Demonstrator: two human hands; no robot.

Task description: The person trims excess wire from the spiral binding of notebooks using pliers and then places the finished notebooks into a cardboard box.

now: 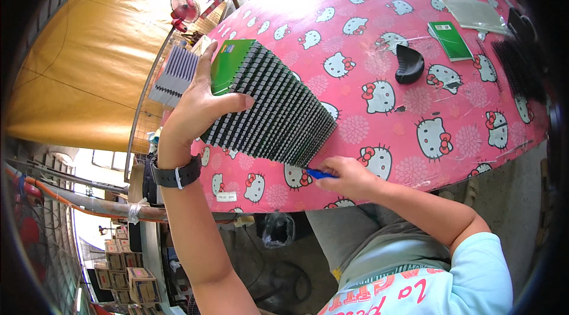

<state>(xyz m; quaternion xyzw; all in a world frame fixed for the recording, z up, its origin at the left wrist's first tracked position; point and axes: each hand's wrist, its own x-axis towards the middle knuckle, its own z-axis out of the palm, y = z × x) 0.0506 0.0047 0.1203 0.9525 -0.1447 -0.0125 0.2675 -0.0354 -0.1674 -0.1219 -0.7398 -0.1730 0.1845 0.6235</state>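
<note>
A tall stack of green-covered notebooks [272,101] rests on the pink tablecloth, its rows of black wire binding facing me. My left hand [195,101], with a black watch on the wrist, grips the upper left of the stack. Its thumb presses on the bound side and the fingers reach along the green cover. At the lower right corner of the stack, my right hand [348,176] is closed round a small blue tool [320,173]. The tool's tip meets the edge of the bindings; its exact kind is hidden by my fingers.
A black curved block [409,65] and a green notebook [453,41] lie to the right on the tablecloth [349,101]. Black binding coils [517,63] and a clear plastic bag [474,14] sit farther right. Another bound stack [178,72] stands left. Cardboard boxes [142,286] are lower left.
</note>
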